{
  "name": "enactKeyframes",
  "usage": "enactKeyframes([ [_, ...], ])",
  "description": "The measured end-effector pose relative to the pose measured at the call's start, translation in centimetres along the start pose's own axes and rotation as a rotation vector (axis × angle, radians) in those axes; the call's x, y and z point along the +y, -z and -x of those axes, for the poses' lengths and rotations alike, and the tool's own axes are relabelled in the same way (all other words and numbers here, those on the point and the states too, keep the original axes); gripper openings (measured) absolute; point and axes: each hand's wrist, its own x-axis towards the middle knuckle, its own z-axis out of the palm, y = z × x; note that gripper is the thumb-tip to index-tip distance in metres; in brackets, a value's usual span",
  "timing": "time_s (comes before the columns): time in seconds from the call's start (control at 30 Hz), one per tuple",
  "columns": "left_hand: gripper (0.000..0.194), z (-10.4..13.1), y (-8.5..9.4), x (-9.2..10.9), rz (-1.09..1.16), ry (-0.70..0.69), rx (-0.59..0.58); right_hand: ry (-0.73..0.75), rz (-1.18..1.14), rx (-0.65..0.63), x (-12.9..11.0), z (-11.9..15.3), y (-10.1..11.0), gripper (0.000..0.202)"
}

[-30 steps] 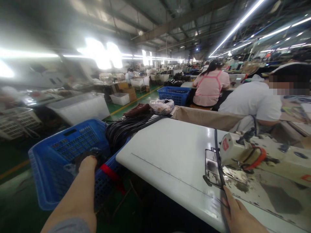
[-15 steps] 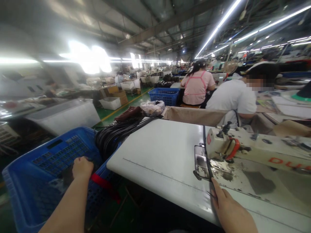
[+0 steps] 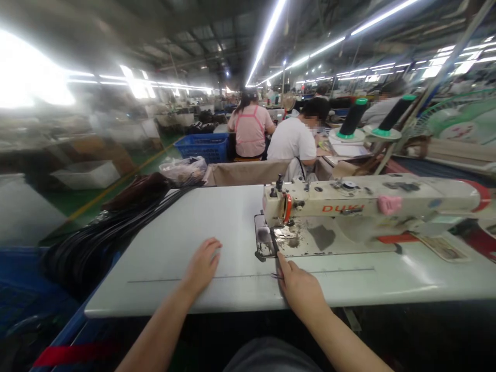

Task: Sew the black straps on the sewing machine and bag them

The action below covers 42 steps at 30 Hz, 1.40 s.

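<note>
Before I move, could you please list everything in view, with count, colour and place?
Table: 1, white, centre.
Sewing machine: 1, cream, on table.
Strip: 1, black, at machine's left end.
Cord bundle: 1, black, table's left edge.
Thread cones: 2, black with green tops, behind machine.
Plastic bag: 1, whitish, behind table's left corner.
Baskets: 2, blue, lower left and behind bag.
Cloth: 1, brown, beside bag.
White bin: 1, left background.
Fan: 1, green, far right.
Near co-workers: 2, pink and white tops, beyond table.
Remaining background: too blurred to count.
Left hand: 1, bare, over table, empty.
Right hand: 1, bare, at strip.
</note>
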Motion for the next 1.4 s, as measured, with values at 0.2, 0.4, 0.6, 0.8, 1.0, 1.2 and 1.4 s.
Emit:
enactKeyframes([
  [0.2, 0.045, -2.6, -7.0, 10.8, -0.008, -0.275, -0.169, 0.007, -0.03, -0.049, 0.0, 0.2, 0.5, 0.058],
  [0.4, 0.04, -3.3, -8.5, 13.3, -0.05, -0.353, -0.121, 0.007, -0.11, 0.011, 0.2, 0.7, 0.3, 0.058],
  [0.6, 0.041, -2.7, -8.1, 13.6, -0.119, -0.355, -0.102, 0.022, -0.374, 0.071, 1.7, 0.5, 0.3, 0.045],
  [0.8, 0.049, -2.6, -8.4, 14.0, -0.183, -0.339, -0.073, -0.031, -0.433, 0.177, 4.8, -0.2, 0.3, 0.034],
  [1.0, 0.046, -2.7, -8.4, 13.8, -0.158, -0.348, -0.078, -0.041, -0.242, 0.268, 5.9, 0.2, -0.6, 0.033],
  [1.2, 0.045, -2.8, -8.3, 13.9, -0.149, -0.334, -0.095, -0.009, -0.196, 0.298, 5.5, 0.6, -0.8, 0.037],
  [1.4, 0.051, -2.8, -8.7, 13.6, -0.188, -0.335, -0.078, 0.004, -0.225, 0.304, 5.6, 0.8, -0.9, 0.034],
])
